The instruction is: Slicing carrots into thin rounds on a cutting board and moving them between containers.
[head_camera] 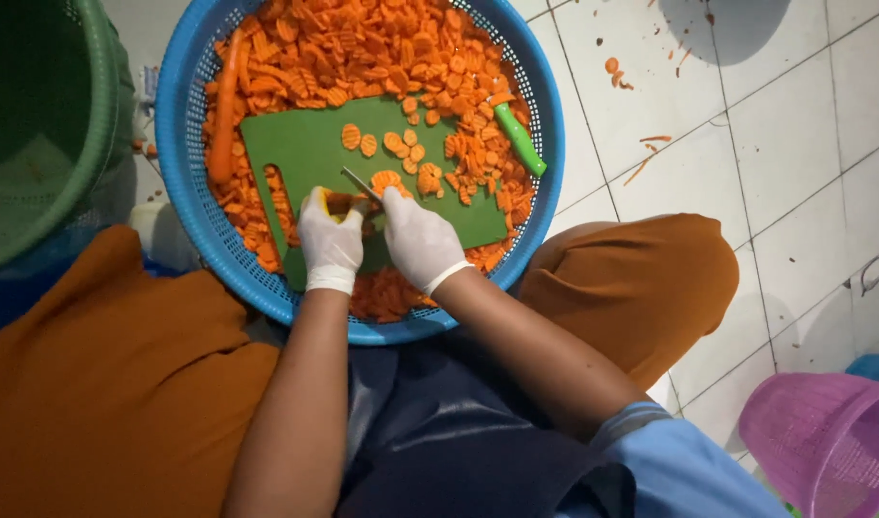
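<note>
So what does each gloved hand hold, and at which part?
The left hand grips a carrot piece at its near end. The right hand holds a knife; its handle is hidden inside the hand.

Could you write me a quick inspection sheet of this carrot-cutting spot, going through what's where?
Surface: green cutting board lying inside a blue basket, on top of the slices.
Job's things: carrot piece under the left hand; blade in the right hand; crinkle-cut carrot slices heaped in the basket, a few on the board; one whole carrot along the basket's left side.
Clutter: green-handled tool among the slices; carrot scraps on the white tiled floor.
Grippers: left hand and right hand, both in white gloves.
Cables: nothing seen.
Surroundings: green basket at left; purple basket at lower right.
</note>
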